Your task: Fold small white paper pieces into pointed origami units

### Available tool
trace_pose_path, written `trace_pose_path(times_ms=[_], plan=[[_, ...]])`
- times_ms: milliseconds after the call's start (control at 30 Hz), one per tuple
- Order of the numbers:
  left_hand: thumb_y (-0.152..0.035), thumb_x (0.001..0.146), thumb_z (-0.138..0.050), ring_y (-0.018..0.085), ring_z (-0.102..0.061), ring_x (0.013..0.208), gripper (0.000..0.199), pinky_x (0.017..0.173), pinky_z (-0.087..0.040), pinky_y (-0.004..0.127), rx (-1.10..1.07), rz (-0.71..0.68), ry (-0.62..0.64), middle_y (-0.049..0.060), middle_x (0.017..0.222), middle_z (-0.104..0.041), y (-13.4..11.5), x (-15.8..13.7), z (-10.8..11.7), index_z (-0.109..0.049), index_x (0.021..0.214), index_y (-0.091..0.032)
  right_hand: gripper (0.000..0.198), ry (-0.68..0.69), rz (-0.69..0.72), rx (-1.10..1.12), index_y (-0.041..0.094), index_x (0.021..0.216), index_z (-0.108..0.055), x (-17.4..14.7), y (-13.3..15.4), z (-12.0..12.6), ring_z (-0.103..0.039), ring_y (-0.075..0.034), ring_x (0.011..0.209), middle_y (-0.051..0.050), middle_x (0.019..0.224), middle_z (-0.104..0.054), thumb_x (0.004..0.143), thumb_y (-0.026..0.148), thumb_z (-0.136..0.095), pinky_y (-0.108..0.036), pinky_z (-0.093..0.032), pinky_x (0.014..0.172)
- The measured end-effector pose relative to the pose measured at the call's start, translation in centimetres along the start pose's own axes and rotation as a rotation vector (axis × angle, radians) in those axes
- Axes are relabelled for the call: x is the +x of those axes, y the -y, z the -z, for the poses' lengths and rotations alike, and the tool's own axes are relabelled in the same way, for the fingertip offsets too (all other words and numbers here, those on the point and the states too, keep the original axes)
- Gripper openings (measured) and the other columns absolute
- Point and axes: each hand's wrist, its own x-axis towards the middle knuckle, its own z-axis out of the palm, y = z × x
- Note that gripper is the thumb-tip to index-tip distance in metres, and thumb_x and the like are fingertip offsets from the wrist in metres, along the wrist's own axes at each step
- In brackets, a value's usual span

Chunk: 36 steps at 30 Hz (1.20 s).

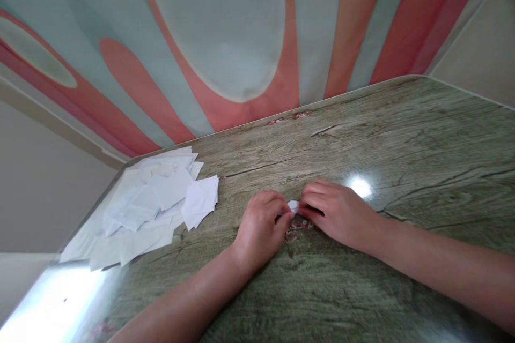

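Note:
Between my two hands is a small folded piece of white paper (293, 206), mostly covered by the fingers. My left hand (263, 221) pinches its left end with thumb and fingertips. On the other side, my right hand (332, 211) grips the right end, fingers curled and pressed together. Both hands are low over the wood-patterned table (249, 289), close to each other. How the paper is folded cannot be made out, since only a small pale bit shows.
A loose pile of white paper sheets (132, 209) spreads over the table's left side. Several smaller square papers (200, 198) lie at its right edge. Behind the table hangs a red, orange and grey-green patterned sheet (241, 27). Light glares off the tabletop at right.

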Motion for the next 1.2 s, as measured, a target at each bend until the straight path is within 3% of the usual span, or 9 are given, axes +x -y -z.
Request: trace_pose_path(times_ms=[400,800,900,1033,1100,1200], plan=[[-0.024,0.084,-0.059,0.018,-0.055,0.082,0.012,0.077,-0.043,0.032,0.099,0.092,0.048,0.003,0.079,-0.060,0.3,0.6,0.0,-0.063,0.074,-0.018,0.012,-0.004,-0.175,0.063,0.018,0.074,-0.066,0.4,0.3,0.2,-0.056,-0.016,0.081,-0.002,0.078,-0.060,0.084,0.021,-0.062,-0.029,-0.043,0.074],[-0.027,0.085,-0.058,0.018,-0.055,0.082,0.014,0.075,-0.041,0.032,0.176,0.084,0.062,0.003,0.080,-0.060,0.4,0.7,-0.2,-0.060,0.074,-0.018,0.009,0.008,-0.204,0.055,0.018,0.072,-0.066,0.6,0.5,0.3,-0.057,-0.017,0.081,-0.002,0.078,-0.060,0.081,0.016,-0.064,-0.030,-0.044,0.075],[-0.027,0.084,-0.058,0.018,-0.055,0.081,0.013,0.073,-0.041,0.031,0.181,0.082,0.065,0.002,0.079,-0.060,0.5,0.8,-0.3,-0.059,0.075,-0.019,0.006,-0.019,-0.138,0.057,0.017,0.076,-0.065,0.5,0.1,0.1,-0.056,-0.017,0.081,-0.002,0.081,-0.061,0.082,0.015,-0.064,-0.030,-0.044,0.074],[-0.026,0.084,-0.058,0.018,-0.055,0.081,0.011,0.073,-0.041,0.030,0.156,0.090,0.064,0.002,0.079,-0.061,0.5,0.8,-0.3,-0.058,0.076,-0.019,0.015,-0.025,0.079,0.056,0.019,0.087,-0.068,-0.1,-0.4,-0.1,-0.053,-0.017,0.085,-0.003,0.085,-0.062,0.090,0.014,-0.053,-0.030,-0.044,0.075],[-0.026,0.084,-0.059,0.018,-0.056,0.081,0.006,0.074,-0.042,0.030,0.135,0.097,0.065,0.001,0.080,-0.061,0.4,0.8,-0.2,-0.060,0.084,-0.020,0.020,0.001,0.150,-0.010,0.019,0.089,-0.068,-0.4,-0.3,0.1,-0.053,-0.018,0.086,-0.004,0.088,-0.063,0.092,0.014,-0.049,-0.031,-0.044,0.074],[-0.025,0.084,-0.059,0.019,-0.056,0.082,0.020,0.075,-0.042,0.030,0.115,0.091,0.071,0.000,0.082,-0.062,0.2,0.8,0.0,-0.059,0.103,-0.023,0.018,0.086,0.211,-0.203,0.020,0.097,-0.069,-0.6,0.1,0.8,-0.052,-0.023,0.090,-0.005,0.091,-0.064,0.090,0.016,-0.052,-0.036,-0.044,0.073]])
